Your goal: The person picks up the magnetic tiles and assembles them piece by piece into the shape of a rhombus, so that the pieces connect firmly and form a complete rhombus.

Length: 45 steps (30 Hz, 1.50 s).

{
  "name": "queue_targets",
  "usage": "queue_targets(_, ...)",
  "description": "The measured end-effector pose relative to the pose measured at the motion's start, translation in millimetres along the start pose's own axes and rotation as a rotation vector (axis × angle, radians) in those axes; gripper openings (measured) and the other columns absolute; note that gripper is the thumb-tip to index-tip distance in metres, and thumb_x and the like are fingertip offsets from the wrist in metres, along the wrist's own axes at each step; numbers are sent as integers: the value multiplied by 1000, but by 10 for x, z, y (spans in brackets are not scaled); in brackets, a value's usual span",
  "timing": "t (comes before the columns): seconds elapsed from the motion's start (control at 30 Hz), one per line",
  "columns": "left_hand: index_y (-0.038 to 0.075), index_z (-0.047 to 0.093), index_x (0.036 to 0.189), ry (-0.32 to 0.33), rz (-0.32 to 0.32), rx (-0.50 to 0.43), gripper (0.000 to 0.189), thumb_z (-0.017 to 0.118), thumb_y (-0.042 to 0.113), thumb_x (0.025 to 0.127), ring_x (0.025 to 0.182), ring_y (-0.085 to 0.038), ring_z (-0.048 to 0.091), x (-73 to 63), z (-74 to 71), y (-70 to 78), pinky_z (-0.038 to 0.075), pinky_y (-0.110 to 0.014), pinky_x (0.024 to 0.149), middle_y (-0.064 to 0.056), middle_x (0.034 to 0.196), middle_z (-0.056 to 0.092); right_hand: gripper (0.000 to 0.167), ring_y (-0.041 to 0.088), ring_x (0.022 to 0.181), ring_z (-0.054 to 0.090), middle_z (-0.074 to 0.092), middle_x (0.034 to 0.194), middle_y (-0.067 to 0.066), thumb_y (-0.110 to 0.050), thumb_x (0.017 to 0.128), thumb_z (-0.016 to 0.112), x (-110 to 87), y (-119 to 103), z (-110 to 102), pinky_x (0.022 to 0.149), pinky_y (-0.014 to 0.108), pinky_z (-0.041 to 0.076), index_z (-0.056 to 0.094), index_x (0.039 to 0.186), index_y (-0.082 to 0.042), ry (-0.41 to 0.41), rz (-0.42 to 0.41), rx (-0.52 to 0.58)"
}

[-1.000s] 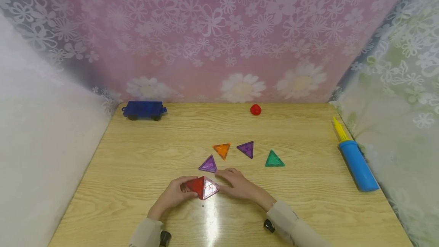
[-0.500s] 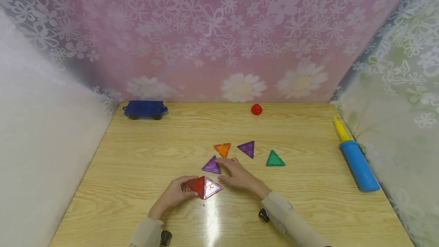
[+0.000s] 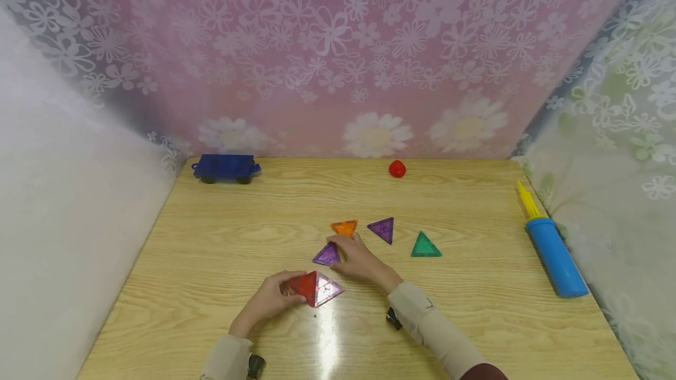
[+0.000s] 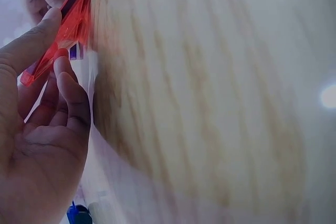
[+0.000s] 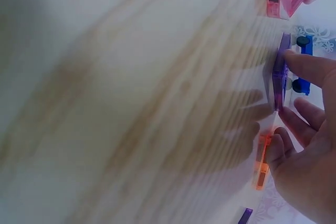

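Note:
My left hand (image 3: 269, 297) pinches a translucent red triangular magnetic tile (image 3: 303, 286) between thumb and fingers. Edge to edge with it is a pale pink triangular tile (image 3: 326, 289), forming a diamond in the head view. In the left wrist view the red tile (image 4: 63, 35) is tilted up from the table. Just beyond, my right hand (image 3: 360, 260) grips a purple triangular tile (image 3: 323, 255) by its right side. Seen from the right wrist, the thumb is on one end of the purple tile (image 5: 281, 72) and a fingertip at the other.
An orange triangle (image 3: 344, 227) lies right behind my right fingers. A second purple triangle (image 3: 383, 230) and a green one (image 3: 425, 246) are farther right. At the back stand a blue toy wagon (image 3: 226, 168) and a red piece (image 3: 397, 169). A blue pump (image 3: 555, 257) lies along the right edge.
My right hand has moved from beside the pink tile away to the nearer purple tile, which has shifted slightly right. My left hand keeps its hold on the red tile.

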<state>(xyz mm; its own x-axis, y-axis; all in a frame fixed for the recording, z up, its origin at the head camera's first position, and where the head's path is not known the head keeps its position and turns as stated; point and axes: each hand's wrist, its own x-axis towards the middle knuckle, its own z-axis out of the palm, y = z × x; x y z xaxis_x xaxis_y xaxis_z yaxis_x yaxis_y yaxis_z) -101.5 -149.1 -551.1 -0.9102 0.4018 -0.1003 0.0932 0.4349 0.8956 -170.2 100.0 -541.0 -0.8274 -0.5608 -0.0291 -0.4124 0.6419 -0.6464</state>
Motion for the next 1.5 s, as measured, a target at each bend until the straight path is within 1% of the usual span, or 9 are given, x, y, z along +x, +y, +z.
queue_targets(0.2, 2, 61, 124, 1, -12, -1, 52, 79, 15, 77, 71, -7, 53, 20, 16, -23, 47, -20, 62, -9, 103, 63, 59, 32, 127, 40, 50, 137, 15, -16, 79, 75, -30, 39, 37, 107, 49, 29, 51, 131, -2, 54, -8, 43)
queue_targets(0.33, 0, 60, 124, 8, -9, -21, 52, 78, 14, 78, 71, -6, 54, 29, 29, -30, 48, -20, 62, -11, 102, 63, 56, 31, 123, 44, 49, 131, 14, -11, 75, 78, -77, 72, 79, 107, 48, 33, 55, 125, -3, 102, -10, 95)
queue_targets(0.47, -2, 59, 125, 13, -6, -58, 53, 78, 11, 78, 71, -7, 56, 31, 47, -29, 50, -21, 63, -10, 97, 62, 59, 25, 110, 50, 43, 128, 13, -7, 73, 79, -121, 81, 109, 97, 41, 45, 55, 126, -2, 139, 17, 129)
queue_targets(0.6, -5, 55, 127, 4, 0, -125, 54, 76, 7, 79, 78, -12, 62, 27, 58, -23, 54, -22, 70, -15, 99, 61, 62, 18, 92, 49, 43, 123, 14, -5, 70, 81, -152, 55, 111, 81, 29, 48, 56, 126, 0, 168, 58, 169)
queue_targets(0.77, -6, 51, 131, -16, -32, -193, 54, 72, 2, 82, 91, -24, 66, 25, 65, -10, 55, -23, 77, -24, 112, 60, 60, 15, 78, 45, 50, 101, 9, -5, 71, 81, -196, 48, 100, 64, 21, 43, 55, 124, 0, 157, 104, 228)
queue_targets(0.87, -5, 48, 134, -13, -57, -212, 55, 69, 0, 83, 97, -29, 65, 37, 65, -11, 55, -24, 78, -27, 115, 60, 55, 13, 74, 45, 49, 89, 7, -4, 75, 79, -222, 74, 94, 61, 20, 42, 53, 124, -1, 151, 118, 298)
queue_targets(1.07, -7, 46, 135, 4, -74, -263, 53, 64, -4, 85, 100, -32, 65, 79, 73, 6, 55, -27, 79, -29, 112, 62, 46, 12, 71, 47, 49, 88, 8, 4, 83, 68, -257, 122, 86, 58, 18, 44, 52, 126, 0, 165, 150, 423)
queue_targets(1.23, -10, 45, 134, 0, -63, -264, 53, 63, -6, 85, 97, -32, 66, 114, 73, 18, 56, -26, 78, -30, 108, 63, 44, 12, 71, 46, 49, 88, 9, 5, 84, 67, -262, 136, 91, 58, 18, 44, 53, 125, 0, 166, 142, 441)
queue_targets(1.5, -11, 44, 134, -26, -67, -279, 52, 62, -6, 86, 105, -40, 61, 173, 70, 43, 55, -27, 83, -35, 115, 58, 41, 11, 71, 50, 53, 86, 10, 7, 82, 67, -248, 106, 125, 60, 19, 47, 54, 121, 2, 151, 83, 441)
